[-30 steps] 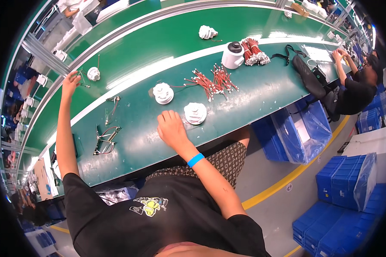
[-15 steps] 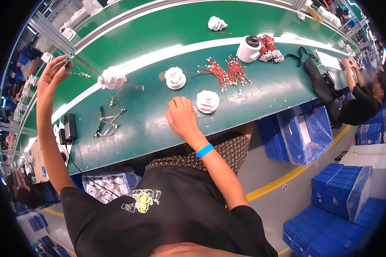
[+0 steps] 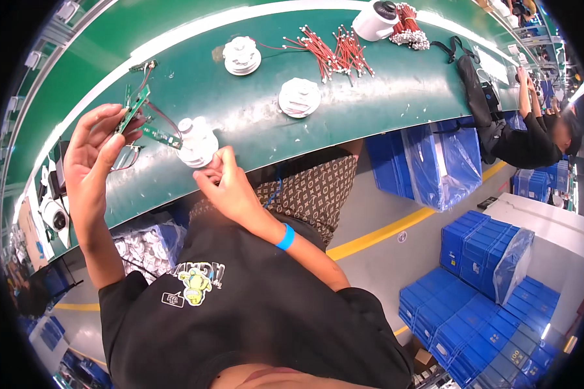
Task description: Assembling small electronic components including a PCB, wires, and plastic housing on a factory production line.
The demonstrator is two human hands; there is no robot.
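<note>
Circuit board, left of the white housing, is pinched in the left hand; right hand curls at the housing's near edge, grip unclear. Likely positioning; next move calls for slack wires.

Loose wires right of two housings on the surface
Circuit board left of a third housing; canister behind the loose wires.

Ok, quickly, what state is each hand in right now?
Left hand: closed on a green circuit board.
Right hand: fingers curled at the rim of a white part; grip cannot be told.
</note>
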